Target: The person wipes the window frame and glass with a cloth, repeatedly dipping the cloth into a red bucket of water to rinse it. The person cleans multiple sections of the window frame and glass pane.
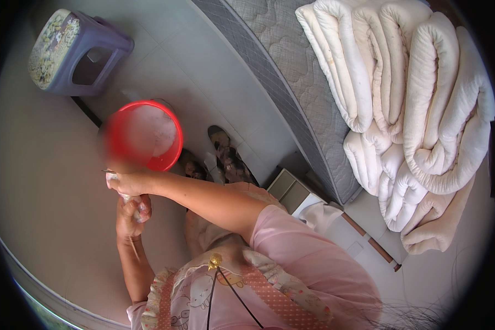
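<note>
My right hand (130, 181) grips one part of a crumpled pale cloth (128, 198), with that arm stretched across my front to the left. Just below it in the picture, my left hand (134, 212) is closed around the cloth's other part, and a bit of it bulges between the fingers. A small thin dark thing pokes out by the right hand; what it is I cannot tell. Above both hands in the picture stands a red bucket (177, 142) with whitish, foamy-looking contents. A blurred patch hides the bucket's left side.
A purple plastic stool (103, 41) with a patterned top stands at the upper left. My feet in dark patterned shoes (231, 159) are right of the bucket. A grey mattress (288, 62) borders the right side, with folded cream quilts (433, 95) piled there. A small drawer unit (291, 187) stands near me.
</note>
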A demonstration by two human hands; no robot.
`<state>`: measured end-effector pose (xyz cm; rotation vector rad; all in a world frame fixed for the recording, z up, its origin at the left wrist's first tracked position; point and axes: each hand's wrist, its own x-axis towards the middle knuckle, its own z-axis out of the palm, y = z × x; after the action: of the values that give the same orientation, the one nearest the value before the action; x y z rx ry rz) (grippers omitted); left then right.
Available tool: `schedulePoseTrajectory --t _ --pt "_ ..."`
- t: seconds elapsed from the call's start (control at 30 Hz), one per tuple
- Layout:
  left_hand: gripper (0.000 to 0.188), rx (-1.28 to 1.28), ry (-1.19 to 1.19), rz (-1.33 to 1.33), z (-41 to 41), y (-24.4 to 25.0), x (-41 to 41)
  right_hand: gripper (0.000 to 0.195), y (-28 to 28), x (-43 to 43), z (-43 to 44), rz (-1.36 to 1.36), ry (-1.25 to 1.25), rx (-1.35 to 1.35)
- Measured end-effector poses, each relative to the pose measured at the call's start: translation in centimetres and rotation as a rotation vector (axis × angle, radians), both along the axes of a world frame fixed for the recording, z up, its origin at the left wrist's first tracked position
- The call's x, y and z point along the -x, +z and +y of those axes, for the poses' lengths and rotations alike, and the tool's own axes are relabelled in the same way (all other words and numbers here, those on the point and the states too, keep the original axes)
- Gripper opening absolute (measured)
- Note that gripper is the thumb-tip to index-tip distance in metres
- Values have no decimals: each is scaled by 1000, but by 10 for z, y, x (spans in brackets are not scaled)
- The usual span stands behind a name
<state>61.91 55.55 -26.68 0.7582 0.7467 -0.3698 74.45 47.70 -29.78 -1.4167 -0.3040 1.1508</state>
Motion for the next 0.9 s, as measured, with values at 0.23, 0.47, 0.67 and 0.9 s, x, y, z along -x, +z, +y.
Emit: schedulePoseTrajectory --t 0.23,0.47,0.67,0.9 --pt "38 -486 -76 121 -28 -27 -12 12 -45 25 12 -271 -63 259" --pt "45 -833 -111 8 -39 -64 2 11 -35 28 -2 -410 -59 398" --pt "51 -1077 -112 -162 -50 -55 -7 12 -32 31 -3 -453 -84 454" --pt "68 -1177 -184 -93 -54 -55 -5 12 -30 34 -4 -488 -92 511"
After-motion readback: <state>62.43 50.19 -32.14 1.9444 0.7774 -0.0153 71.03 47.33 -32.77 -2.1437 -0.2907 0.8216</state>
